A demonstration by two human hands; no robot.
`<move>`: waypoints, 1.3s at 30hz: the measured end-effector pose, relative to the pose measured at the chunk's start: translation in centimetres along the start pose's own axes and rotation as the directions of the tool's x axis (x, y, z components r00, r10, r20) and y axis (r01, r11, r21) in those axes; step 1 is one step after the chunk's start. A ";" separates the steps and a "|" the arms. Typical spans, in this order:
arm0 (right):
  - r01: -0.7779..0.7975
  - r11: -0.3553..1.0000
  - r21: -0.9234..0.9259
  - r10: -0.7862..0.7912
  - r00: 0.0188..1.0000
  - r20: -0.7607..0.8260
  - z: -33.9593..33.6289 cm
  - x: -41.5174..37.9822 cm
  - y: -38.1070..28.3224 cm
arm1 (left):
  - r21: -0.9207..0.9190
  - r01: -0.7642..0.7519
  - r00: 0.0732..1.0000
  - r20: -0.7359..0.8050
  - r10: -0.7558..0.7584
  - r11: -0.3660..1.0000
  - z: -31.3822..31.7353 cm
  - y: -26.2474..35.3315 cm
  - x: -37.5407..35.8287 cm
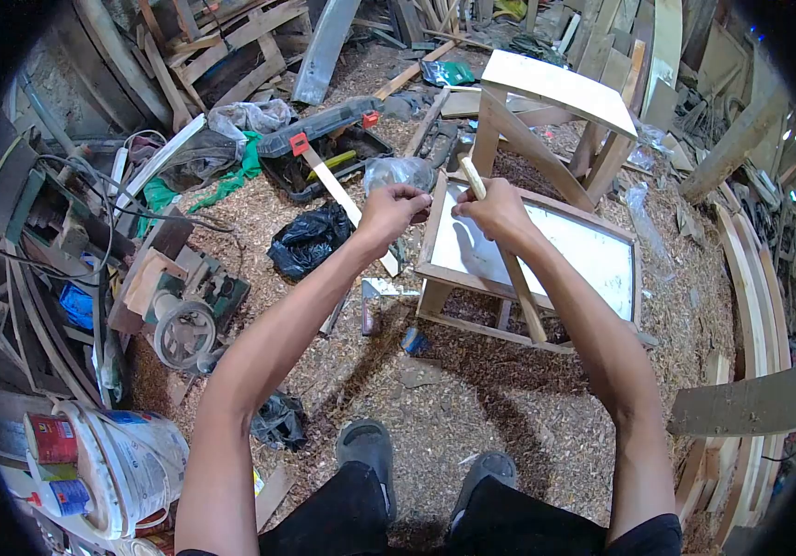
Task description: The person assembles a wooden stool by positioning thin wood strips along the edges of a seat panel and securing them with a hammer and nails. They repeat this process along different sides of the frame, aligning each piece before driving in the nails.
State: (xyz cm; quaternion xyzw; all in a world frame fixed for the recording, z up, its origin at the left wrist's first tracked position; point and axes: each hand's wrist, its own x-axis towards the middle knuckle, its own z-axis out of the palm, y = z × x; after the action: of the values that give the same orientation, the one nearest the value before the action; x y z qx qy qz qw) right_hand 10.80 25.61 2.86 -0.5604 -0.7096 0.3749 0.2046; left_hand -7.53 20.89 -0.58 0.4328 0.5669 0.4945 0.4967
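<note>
My right hand (495, 211) is closed round a wooden stick (518, 287), which slants down to the right past my forearm over the low wooden frame (532, 204) with its white panel. Near the frame's upper left corner, my left hand (396, 215) has its thumb and fingertips pressed together; anything between them is too small to make out. A clear plastic bag (398, 173) lies just beyond my left hand.
An open tool case (324, 153) and a black plastic bag (310, 241) lie to the left. A machine with a handwheel (187, 331) and a white bucket (134, 463) stand further left. A wooden stool-like piece (560, 93) stands behind the frame. Shavings cover the floor.
</note>
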 end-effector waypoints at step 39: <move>0.069 0.998 -0.005 -0.070 0.996 -0.051 -1.9 -2.3 0.0 | 0.311 -0.239 0.964 -0.036 0.262 0.920 1.0 -1.0 -0.8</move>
State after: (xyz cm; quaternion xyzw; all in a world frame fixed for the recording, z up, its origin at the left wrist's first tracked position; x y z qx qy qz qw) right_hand 12.78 23.99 4.38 -0.5452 -0.7236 0.3520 0.2350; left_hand -6.47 20.04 -1.49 0.5535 0.5948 0.4772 0.3347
